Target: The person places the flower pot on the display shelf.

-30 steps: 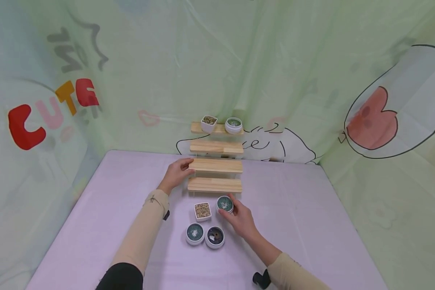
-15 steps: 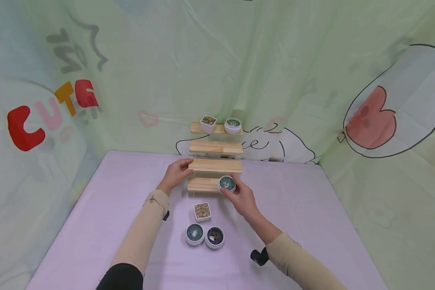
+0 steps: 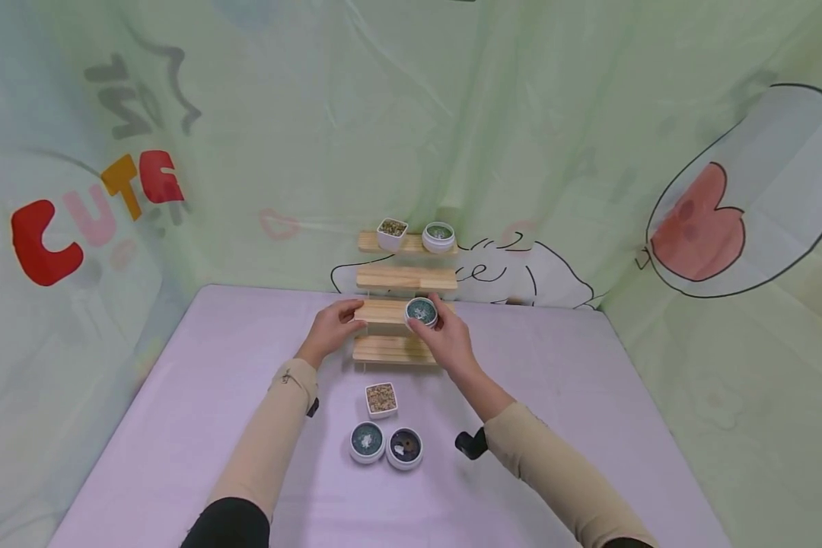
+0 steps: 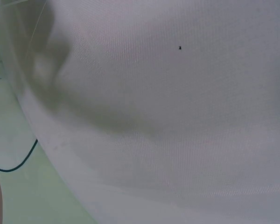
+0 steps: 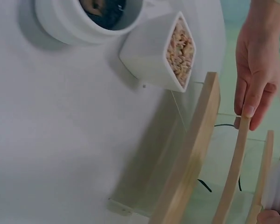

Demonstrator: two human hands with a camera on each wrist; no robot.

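Observation:
My left hand (image 3: 332, 329) pinches the left end of a wooden board (image 3: 377, 310), the third from the top on a small stepped display stand. The right wrist view shows that left hand (image 5: 259, 79) with its thumb over the board's end. My right hand (image 3: 447, 335) holds a small round white pot (image 3: 421, 312) with a dark green fill, over the right part of the same board. Whether the pot touches the wood I cannot tell. Only a sliver of finger shows in the left wrist view, beside the pale cloth (image 4: 177, 116).
On the top board stand a square pot (image 3: 392, 234) and a round pot (image 3: 438, 237). In front of the stand are a square pebble-filled pot (image 3: 381, 399) and two round pots, one green-filled (image 3: 367, 441), one dark (image 3: 405, 447). A printed curtain hangs behind.
My right hand has lifted the round pot from the cloth, past the lowest board, up to the third board. The left hand stays at the board's end.

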